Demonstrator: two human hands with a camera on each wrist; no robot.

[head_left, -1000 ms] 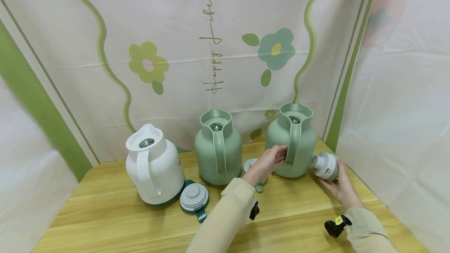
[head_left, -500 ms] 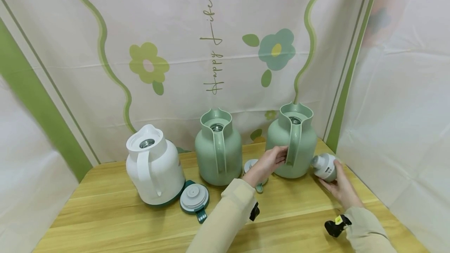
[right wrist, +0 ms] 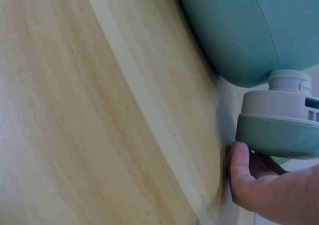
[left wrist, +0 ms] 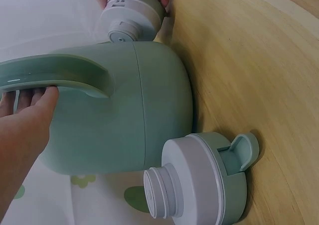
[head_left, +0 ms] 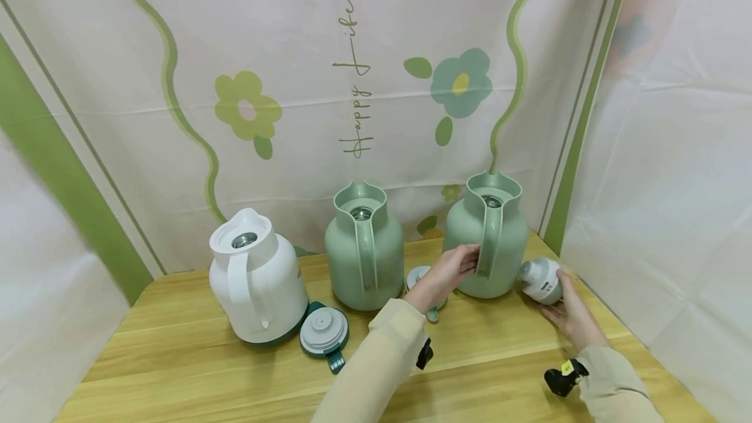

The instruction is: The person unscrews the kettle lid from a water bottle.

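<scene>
A green thermos jug (head_left: pixel 489 247) stands uncapped at the right of the table. My left hand (head_left: pixel 449 273) holds its handle (head_left: pixel 492 240), the fingertips tucked behind the handle's edge in the left wrist view. To the right of this jug, my right hand (head_left: pixel 571 315) grips a green and white jug lid (head_left: pixel 543 281) by its green outer part. The lid is tilted on its side, its narrow white plug facing the jug; in the right wrist view the thumb (right wrist: pixel 240 158) presses the green rim. A similar lid (left wrist: pixel 199 180) lies plug up near my left forearm.
Another uncapped green jug (head_left: pixel 365 256) stands mid-table, and a white jug (head_left: pixel 258 279) without its lid is on the left. A dark green and grey lid (head_left: pixel 324 331) lies before them. Printed curtains (head_left: pixel 305 31) enclose the wooden table (head_left: pixel 205 377).
The lid in my right hand has turned slightly, and the fingers beneath it have shifted a little. My left hand and the jugs stay in place.
</scene>
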